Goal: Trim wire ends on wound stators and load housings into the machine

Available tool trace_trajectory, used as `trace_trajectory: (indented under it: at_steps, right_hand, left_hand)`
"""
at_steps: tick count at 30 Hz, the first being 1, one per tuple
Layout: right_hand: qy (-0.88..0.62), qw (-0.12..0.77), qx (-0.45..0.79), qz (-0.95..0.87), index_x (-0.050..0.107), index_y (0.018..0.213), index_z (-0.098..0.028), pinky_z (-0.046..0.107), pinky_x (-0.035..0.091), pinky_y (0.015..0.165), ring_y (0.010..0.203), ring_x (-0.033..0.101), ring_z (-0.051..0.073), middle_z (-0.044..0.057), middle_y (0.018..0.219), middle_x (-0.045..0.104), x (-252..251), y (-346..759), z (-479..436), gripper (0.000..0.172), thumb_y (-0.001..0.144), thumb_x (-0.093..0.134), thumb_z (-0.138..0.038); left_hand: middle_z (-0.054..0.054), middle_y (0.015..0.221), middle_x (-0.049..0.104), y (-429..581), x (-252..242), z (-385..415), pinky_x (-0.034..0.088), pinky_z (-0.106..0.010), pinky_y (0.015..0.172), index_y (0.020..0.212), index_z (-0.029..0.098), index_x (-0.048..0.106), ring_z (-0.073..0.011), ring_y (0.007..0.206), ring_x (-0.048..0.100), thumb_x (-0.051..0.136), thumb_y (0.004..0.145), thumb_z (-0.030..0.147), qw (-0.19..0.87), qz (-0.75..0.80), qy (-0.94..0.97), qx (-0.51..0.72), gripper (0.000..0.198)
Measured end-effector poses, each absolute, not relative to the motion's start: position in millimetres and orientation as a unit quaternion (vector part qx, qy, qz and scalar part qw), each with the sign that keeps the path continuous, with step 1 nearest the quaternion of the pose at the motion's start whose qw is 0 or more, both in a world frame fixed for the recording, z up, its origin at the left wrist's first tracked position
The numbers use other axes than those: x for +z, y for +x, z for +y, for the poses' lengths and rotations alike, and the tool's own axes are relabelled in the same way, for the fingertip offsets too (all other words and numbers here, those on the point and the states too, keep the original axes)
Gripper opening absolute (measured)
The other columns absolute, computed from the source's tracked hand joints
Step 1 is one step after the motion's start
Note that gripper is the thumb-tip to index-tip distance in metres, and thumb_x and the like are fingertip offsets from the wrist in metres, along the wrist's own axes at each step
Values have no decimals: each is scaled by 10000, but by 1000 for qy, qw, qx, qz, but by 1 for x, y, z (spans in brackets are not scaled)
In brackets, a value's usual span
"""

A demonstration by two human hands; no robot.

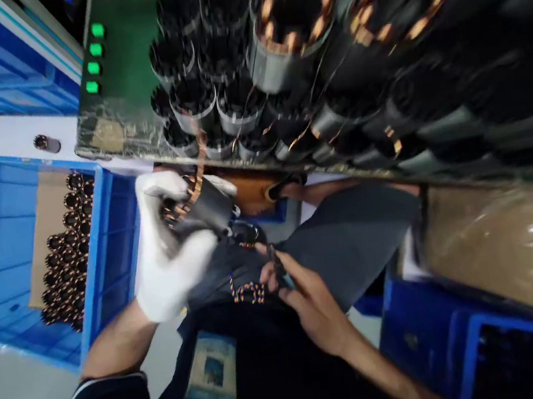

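My left hand (169, 255), in a white glove, is closed around a grey cylindrical motor stator (200, 210) with copper windings and a copper wire trailing up from it. My bare right hand (307, 301) is just below and to the right, its fingers pinched on a small dark tool (277, 266) that points toward the stator's lower end. Both hands hover above my lap, in front of the bench edge.
A bench (123, 60) with a green mat holds many upright stators (209, 94), closest at upper right. A blue crate (13, 260) at left holds rows of stators on cardboard. More blue crates (450, 339) and a plastic-wrapped cardboard box (496, 244) stand at lower right.
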State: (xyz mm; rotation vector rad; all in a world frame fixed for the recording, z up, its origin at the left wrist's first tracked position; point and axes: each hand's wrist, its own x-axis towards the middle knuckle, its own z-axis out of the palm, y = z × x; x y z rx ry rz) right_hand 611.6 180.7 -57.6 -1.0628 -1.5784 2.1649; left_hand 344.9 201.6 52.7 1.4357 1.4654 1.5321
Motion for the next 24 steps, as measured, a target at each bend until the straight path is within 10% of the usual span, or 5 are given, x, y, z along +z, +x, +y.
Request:
trace_trajectory:
  at_steps: [4,13,24]
  right_hand:
    - [-310,211,665,-646,502,1753,-426,382,540,1056,1090,675,201,8,1261,716,-38,599,200,697,1083,566,-242]
    - [-255,231,620,-705,510,1731,-360,474,584,1200,1471,669,292,33,1721,632,-26,581,215,731,1026,577,-175]
    - [-297,251,603,-697,668,1586,-330,444,645,1168,1394,772,273,42,1595,749,-24,578,213,545,1077,631,-139]
  left_hand:
    - [-26,1162,764,368,12,175,713,-353,913,1352,293,558,-202,1025,831,953,964,379,277,574,512,576,560]
    - [-42,1185,805,356,-4,155,706,-417,906,1382,320,679,-256,1053,827,975,910,350,182,617,609,465,558]
    - [-39,1242,840,353,6,157,703,-511,898,1377,353,689,-308,1090,826,972,907,400,227,623,625,412,550]
